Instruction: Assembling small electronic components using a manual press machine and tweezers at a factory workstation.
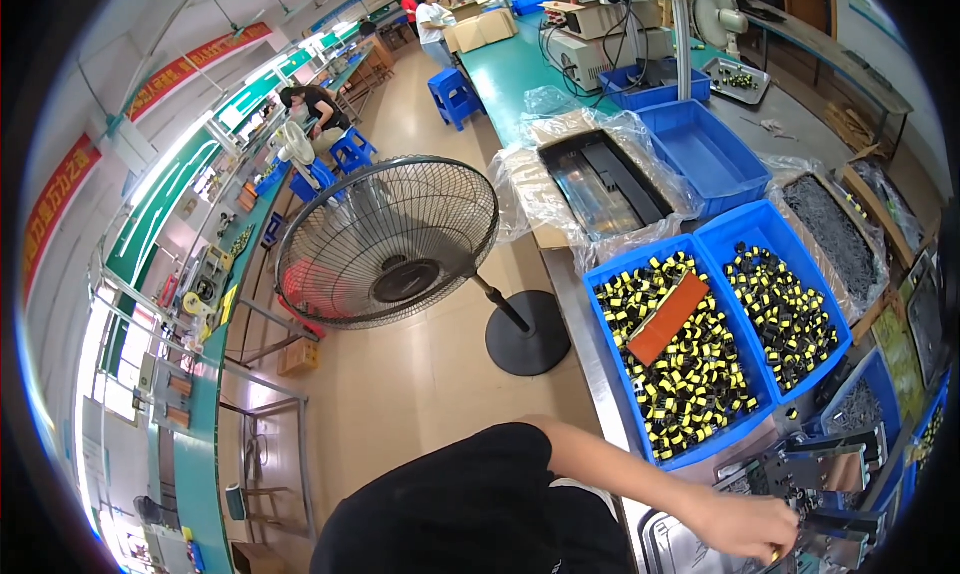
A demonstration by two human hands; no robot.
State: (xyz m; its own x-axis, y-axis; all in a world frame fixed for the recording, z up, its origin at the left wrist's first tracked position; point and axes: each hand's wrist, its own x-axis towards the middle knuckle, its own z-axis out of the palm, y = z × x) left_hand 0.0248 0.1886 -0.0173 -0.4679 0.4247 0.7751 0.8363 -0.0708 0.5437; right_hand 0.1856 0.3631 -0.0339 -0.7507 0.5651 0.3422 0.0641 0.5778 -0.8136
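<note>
My left hand [748,526] reaches from the lower middle to the metal fixture [830,474] at the lower right. Its fingers are curled closed, with a small yellow spot at the fingertips; what they hold is too small to make out. Beside my forearm stands a blue bin [640,454] heaped with small black-and-yellow transformer-like parts [690,384]. An orange-brown rectangular block [668,319] lies on top of them. The adjoining blue bin [790,224] contains more such parts [780,314]. My right hand is out of view.
Behind the bins are an empty blue tray [700,159] and a black tray [605,184] in plastic wrap. A box of dark pins [830,234] sits right. A large floor fan [400,254] stands in the aisle, with blue stools [455,96] and several people [435,24] farther off.
</note>
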